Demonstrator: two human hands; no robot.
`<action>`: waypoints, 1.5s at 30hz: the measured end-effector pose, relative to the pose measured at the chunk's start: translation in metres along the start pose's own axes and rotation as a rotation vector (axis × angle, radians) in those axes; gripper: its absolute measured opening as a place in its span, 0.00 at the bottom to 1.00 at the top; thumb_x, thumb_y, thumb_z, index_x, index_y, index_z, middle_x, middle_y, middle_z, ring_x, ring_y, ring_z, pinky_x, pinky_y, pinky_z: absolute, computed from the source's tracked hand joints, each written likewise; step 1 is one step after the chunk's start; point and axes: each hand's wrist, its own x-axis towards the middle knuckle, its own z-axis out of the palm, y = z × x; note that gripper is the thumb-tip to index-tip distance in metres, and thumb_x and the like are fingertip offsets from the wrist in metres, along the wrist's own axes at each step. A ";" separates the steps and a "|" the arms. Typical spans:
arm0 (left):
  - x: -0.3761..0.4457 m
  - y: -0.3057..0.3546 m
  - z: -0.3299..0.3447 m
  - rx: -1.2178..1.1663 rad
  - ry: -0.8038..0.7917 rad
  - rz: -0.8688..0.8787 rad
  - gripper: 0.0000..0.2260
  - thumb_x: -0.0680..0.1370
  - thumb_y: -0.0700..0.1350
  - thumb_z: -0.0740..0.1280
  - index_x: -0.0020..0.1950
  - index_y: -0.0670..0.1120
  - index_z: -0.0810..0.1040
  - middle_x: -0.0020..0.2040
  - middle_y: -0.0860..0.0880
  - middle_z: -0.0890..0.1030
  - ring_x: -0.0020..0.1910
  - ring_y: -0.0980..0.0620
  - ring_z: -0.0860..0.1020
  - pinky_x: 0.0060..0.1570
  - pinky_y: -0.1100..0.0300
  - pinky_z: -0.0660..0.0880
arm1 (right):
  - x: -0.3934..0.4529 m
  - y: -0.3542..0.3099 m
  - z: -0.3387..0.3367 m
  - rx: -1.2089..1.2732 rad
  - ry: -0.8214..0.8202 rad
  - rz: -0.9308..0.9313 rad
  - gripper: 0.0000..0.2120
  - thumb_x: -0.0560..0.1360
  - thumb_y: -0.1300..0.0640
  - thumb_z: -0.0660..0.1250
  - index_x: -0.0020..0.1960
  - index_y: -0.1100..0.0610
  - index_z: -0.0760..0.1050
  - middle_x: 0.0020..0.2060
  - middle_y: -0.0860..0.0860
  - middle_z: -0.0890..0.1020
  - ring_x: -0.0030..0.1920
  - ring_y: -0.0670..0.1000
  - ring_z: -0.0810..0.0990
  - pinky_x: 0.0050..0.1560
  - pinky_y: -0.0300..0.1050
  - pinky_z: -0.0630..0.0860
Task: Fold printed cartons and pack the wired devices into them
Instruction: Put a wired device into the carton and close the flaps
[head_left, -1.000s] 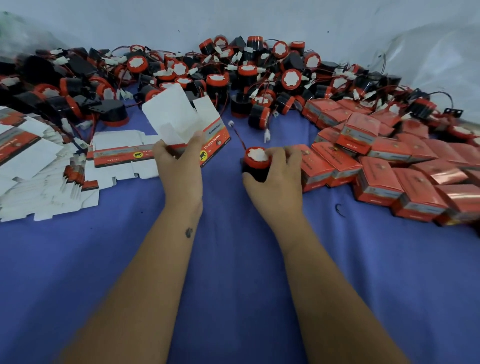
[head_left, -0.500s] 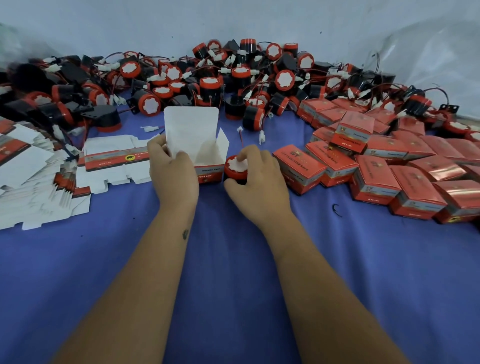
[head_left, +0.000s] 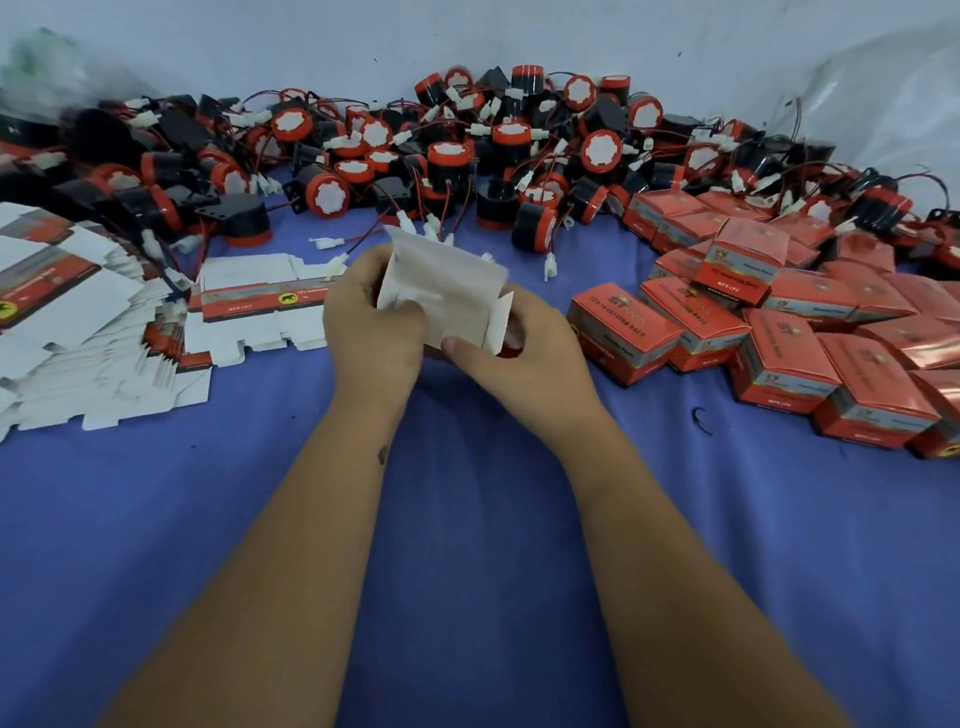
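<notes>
At centre frame, the left hand (head_left: 371, 317) pinches the half-formed white carton (head_left: 447, 296) steady, apparently so the right hand (head_left: 524, 348), curled round a red-rimmed wired device (head_left: 511, 340), can feed it in from three o'clock.

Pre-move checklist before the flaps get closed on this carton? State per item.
1. Left hand grips the carton: ok.
2. Right hand holds its open end: ok.
3. Top flap up, not yet tucked: ok.
4. Device fully seated inside: cannot tell, only a red edge shows.
5. Wire and plug tucked in: cannot tell.
6. Room beside the packed cartons on the blue cloth: ok.
</notes>
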 end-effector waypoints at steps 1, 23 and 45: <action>0.002 -0.002 -0.002 0.003 -0.040 -0.026 0.22 0.71 0.31 0.64 0.45 0.61 0.77 0.40 0.60 0.81 0.41 0.61 0.79 0.38 0.61 0.79 | 0.000 0.001 -0.002 -0.014 -0.027 -0.020 0.24 0.69 0.48 0.75 0.63 0.51 0.75 0.55 0.49 0.80 0.57 0.54 0.77 0.57 0.55 0.76; 0.002 0.000 -0.001 -0.247 -0.133 -0.139 0.07 0.72 0.51 0.61 0.46 0.54 0.78 0.45 0.54 0.83 0.48 0.53 0.80 0.51 0.51 0.77 | -0.008 -0.034 0.017 -0.702 -0.047 -0.569 0.12 0.71 0.63 0.63 0.52 0.63 0.79 0.48 0.58 0.80 0.48 0.59 0.77 0.45 0.46 0.66; 0.007 -0.002 -0.003 -0.137 0.194 -0.161 0.06 0.78 0.54 0.59 0.42 0.55 0.67 0.45 0.53 0.74 0.42 0.54 0.73 0.42 0.54 0.70 | -0.002 -0.026 0.004 -0.310 0.261 -0.297 0.16 0.65 0.70 0.58 0.50 0.62 0.77 0.50 0.56 0.79 0.48 0.60 0.75 0.46 0.57 0.71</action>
